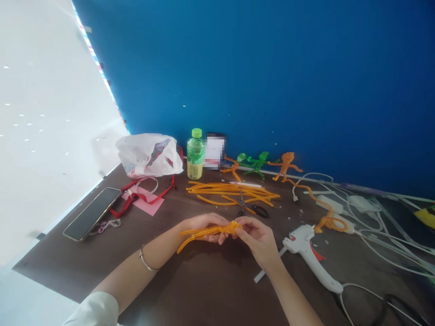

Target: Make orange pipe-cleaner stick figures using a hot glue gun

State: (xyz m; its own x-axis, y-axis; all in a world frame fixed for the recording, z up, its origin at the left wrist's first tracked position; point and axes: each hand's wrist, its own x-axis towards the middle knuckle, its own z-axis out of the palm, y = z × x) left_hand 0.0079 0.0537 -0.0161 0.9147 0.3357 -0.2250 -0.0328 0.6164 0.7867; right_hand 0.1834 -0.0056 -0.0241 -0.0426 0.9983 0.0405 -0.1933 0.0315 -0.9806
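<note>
A bundle of orange pipe cleaners [200, 232] is held between my two hands above the near part of the table. My left hand [210, 223] is closed around it from behind, with loose ends sticking out to the left. At the wound, thicker right end, the thumb and fingers of my right hand [254, 235] pinch it. Just beyond my hands lie more straight orange pipe cleaners [210, 190] in a loose pile. Scissors [258, 211] with dark handles rest at the pile's near side, partly over it.
Right of my hand lies a white hot glue gun [311, 258], among white cables [374, 240]. Behind stand a green-capped bottle [195, 156], a green figure [261, 165] and an orange figure [286, 166]. A plastic bag [147, 154] and phone [92, 213] are at left.
</note>
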